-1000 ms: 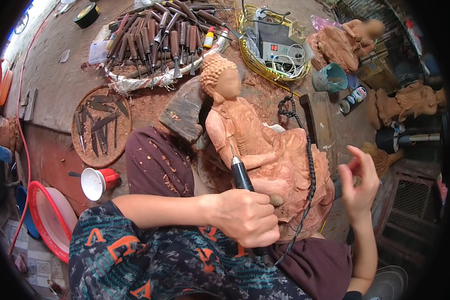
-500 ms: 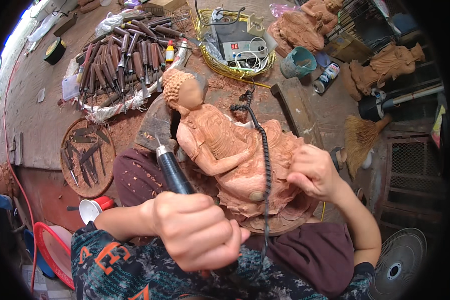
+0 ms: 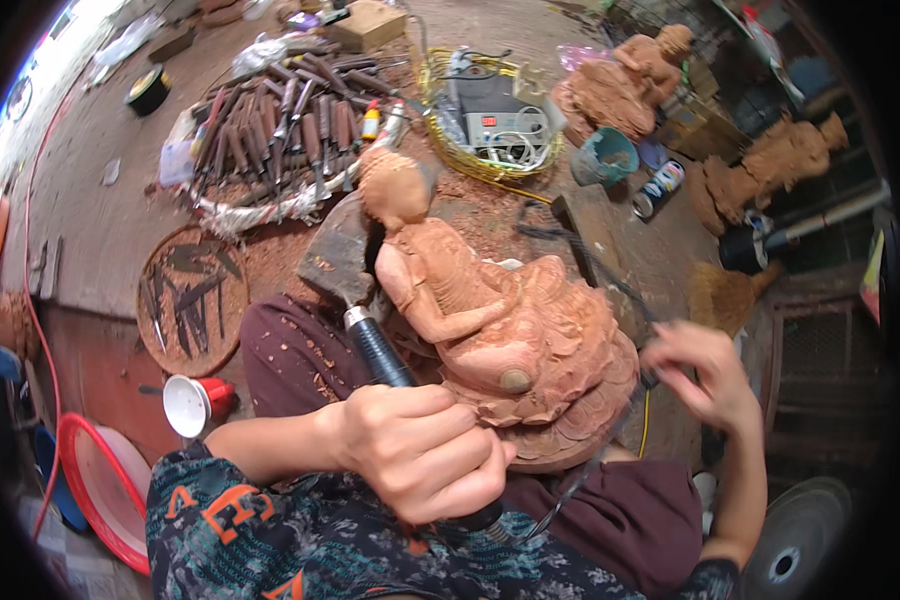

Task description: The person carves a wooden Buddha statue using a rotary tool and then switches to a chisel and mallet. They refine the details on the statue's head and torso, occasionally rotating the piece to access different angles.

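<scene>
My left hand [image 3: 425, 450] is wrapped round a black rotary handpiece [image 3: 380, 350] with a metal nose, held over my lap in front of the carving. The carved wooden seated figure [image 3: 450, 290] leans back across my lap, its smooth, blank-faced head pointing away to the upper left. To the right of its base, my right hand [image 3: 705, 375] has its fingers curled on the handpiece's twisted black cord [image 3: 620, 285]. From there the cord runs up past the figure and down towards my lap. A dark wooden block [image 3: 335, 250] sits beside the figure's shoulder.
Many wooden-handled chisels [image 3: 270, 125] lie heaped in a basket at the back left. Nearer is a round tray [image 3: 235, 310] of blades. A control box [image 3: 505, 130] sits in a yellow wire basket. A teal cup [image 3: 605, 157], a can [image 3: 658, 190] and other carvings [image 3: 610, 95] stand right.
My right hand has moved right, away from the figure's knees. The cord, which lay across the figure, now passes to its right. The view has shifted a little.
</scene>
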### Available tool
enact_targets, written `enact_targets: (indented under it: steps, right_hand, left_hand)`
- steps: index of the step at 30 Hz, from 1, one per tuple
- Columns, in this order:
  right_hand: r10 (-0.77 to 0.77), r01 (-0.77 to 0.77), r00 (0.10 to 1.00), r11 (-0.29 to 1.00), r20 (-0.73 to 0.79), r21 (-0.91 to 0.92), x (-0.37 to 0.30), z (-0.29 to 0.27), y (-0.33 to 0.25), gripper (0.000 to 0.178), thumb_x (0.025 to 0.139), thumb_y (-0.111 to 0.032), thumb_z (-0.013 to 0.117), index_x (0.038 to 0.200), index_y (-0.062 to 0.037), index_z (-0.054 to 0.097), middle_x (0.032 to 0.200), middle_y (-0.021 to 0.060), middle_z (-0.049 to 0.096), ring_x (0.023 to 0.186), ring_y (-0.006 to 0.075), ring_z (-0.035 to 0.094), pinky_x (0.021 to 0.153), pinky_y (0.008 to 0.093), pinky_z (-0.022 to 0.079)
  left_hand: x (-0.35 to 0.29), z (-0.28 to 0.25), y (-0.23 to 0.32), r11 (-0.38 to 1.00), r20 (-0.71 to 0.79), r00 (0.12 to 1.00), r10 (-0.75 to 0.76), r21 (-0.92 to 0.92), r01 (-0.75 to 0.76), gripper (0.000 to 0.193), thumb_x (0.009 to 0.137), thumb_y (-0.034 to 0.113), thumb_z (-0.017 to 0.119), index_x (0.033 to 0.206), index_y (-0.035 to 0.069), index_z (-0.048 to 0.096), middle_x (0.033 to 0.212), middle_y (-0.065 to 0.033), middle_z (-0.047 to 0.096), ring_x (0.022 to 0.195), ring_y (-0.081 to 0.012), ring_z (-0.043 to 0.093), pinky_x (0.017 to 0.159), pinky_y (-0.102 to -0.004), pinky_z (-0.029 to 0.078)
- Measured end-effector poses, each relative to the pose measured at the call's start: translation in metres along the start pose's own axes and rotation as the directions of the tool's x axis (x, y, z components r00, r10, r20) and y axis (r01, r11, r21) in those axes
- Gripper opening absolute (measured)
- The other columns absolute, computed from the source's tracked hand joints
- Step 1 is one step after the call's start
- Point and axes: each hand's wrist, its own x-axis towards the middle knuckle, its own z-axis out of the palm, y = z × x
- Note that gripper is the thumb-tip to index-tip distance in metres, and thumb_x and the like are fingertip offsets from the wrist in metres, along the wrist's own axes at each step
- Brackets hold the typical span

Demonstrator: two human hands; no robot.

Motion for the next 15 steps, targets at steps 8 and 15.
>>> enact_targets:
  steps: [8, 15]
  right_hand:
    - [0.359, -0.477, 0.846, 0.839, 0.394, 0.26, -0.058, 0.004, -0.048, 0.011, 0.078, -0.008, 0.072, 0.087, -0.0031, 0.072, 0.078, 0.0096, 0.068, 0.071, 0.0205, 0.067, 0.066, 0.0288, 0.052]
    - [-0.464, 0.452, 0.856, 0.886, -0.23, -0.107, 0.077, 0.102, -0.059, 0.042, 0.07, -0.004, 0.069, 0.111, -0.0108, 0.068, 0.082, 0.0064, 0.055, 0.06, 0.0173, 0.059, 0.052, 0.0266, 0.049]
  left_hand:
    - [-0.024, 0.048, 0.017, 0.927, -0.022, 0.996, 0.085, -0.364, -0.087, 0.028, 0.079, 0.009, 0.068, 0.062, 0.008, 0.045, 0.057, 0.004, 0.042, 0.047, -0.0087, 0.044, 0.044, -0.0232, 0.031]
    - [-0.035, 0.051, 0.005, 0.945, -0.072, 0.993, 0.094, -0.308, -0.112, 0.019, 0.069, 0.013, 0.063, 0.061, 0.006, 0.047, 0.058, 0.0015, 0.042, 0.05, -0.0125, 0.047, 0.046, -0.0264, 0.035]
